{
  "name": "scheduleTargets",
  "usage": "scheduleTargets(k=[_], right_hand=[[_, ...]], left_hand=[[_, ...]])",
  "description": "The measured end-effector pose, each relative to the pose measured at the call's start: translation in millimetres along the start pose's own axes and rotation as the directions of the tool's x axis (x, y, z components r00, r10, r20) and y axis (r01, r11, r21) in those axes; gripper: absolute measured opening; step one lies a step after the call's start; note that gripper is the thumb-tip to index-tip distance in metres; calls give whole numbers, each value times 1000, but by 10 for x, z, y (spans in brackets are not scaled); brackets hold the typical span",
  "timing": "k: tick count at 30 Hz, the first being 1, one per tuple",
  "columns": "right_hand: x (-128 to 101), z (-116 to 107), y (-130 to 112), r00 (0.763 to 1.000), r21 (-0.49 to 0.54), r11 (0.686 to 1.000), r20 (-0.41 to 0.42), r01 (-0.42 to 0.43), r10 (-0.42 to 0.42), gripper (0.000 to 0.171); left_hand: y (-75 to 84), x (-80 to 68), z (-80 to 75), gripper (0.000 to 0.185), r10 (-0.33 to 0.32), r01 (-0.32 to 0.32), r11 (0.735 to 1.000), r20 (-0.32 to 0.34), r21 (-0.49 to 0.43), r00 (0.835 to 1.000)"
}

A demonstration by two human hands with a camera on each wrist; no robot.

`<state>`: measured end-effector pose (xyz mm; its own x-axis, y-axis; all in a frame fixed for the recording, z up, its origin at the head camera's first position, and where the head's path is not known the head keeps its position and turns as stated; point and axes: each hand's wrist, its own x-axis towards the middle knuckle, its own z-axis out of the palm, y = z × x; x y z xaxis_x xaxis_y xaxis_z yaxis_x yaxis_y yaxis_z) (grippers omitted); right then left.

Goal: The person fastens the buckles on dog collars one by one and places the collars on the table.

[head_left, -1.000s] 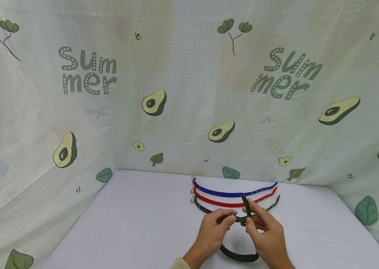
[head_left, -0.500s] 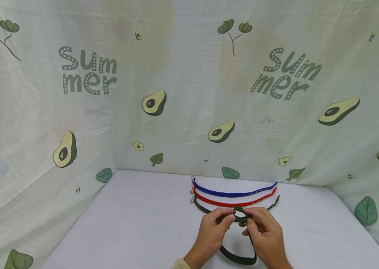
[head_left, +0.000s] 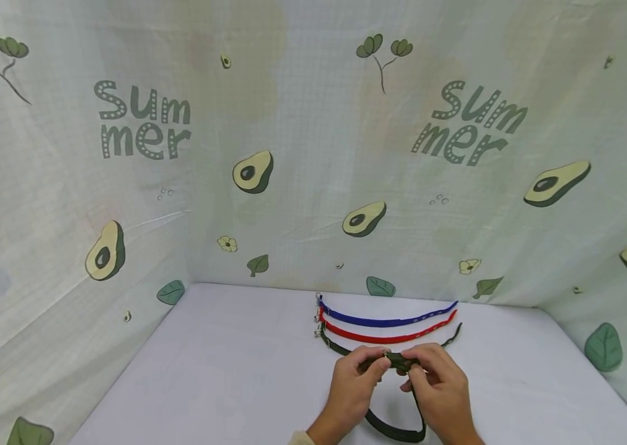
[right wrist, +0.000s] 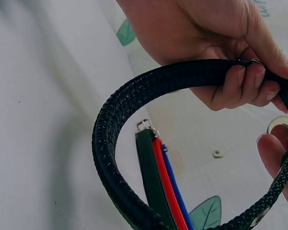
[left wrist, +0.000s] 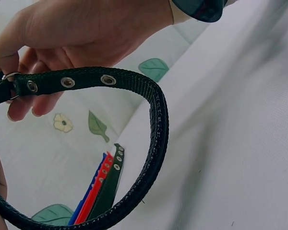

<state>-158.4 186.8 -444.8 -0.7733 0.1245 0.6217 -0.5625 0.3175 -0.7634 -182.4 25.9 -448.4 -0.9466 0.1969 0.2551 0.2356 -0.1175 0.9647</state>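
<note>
Between both hands is a dark green pet collar [head_left: 396, 434], bent into a loop that hangs below them. My left hand [head_left: 349, 384] pinches its upper part from the left, and a bit of metal shows near those fingertips. From the right, my right hand [head_left: 445, 395] pinches the strap end, which lies folded across the gap. In the left wrist view, several metal eyelets [left wrist: 67, 82] line the strap, and a metal loop [left wrist: 11, 76] goes around it by the right fingers. The right wrist view has my left fingers curled round the padded band [right wrist: 134, 88]. How the buckle sits is hidden.
Three collars lie stretched out side by side at the back of the white table [head_left: 224, 358]: blue [head_left: 382, 322], red [head_left: 380, 339] and dark green [head_left: 337, 348]. Their buckle ends point left. A printed curtain [head_left: 302, 123] rises behind and at the left.
The strap end stood upright by my right fingers, then tipped left. Now it lies flat between both hands' fingertips. My left hand has hardly moved, while the right has shifted slightly.
</note>
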Motion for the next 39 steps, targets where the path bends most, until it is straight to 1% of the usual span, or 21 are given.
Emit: scheduleTargets(k=[5,9,16,19,23,25,27,31,36,39], right_hand=[[-16,32,14,999,-44,999,-35,10,-11,40],[-39,57,26,998,-70,997,-53,24,-28,40],[-35,41,35,999,-91,995,-14,32,-34,41],[-27,32,32,999,-99,994,-3,36,-36,41],[-17,27,48,998,-93,994,6,64,-64,41],[-16,38,52,998,-87,994,6,59,-59,41],[-18,55,47,1000,-79,997,9,25,-24,41],[-21,94,21,996,-45,995,19,-85,86,39],[-23,105,-24,982,-19,983,52,-180,181,27],[-30,99,-45,970,-13,973,71,-231,231,19]], left_hand=[[-15,8,1,21,6,-6,1000,-1,2,1000],[-17,19,-13,21,-7,7,1000,-1,1,1000],[-2,51,-21,20,-52,52,998,-12,-18,999],[-2,60,-20,20,-63,63,998,-11,-24,998],[-16,63,-24,19,-71,70,997,-5,-38,997],[-24,61,-31,19,-74,74,996,-6,-45,997],[-36,61,-44,19,-64,64,997,-8,-38,998],[-46,66,-69,20,-40,40,999,-6,5,999],[-38,58,-78,17,-20,19,999,23,47,1000],[-33,46,-71,14,14,-17,998,52,53,999]])
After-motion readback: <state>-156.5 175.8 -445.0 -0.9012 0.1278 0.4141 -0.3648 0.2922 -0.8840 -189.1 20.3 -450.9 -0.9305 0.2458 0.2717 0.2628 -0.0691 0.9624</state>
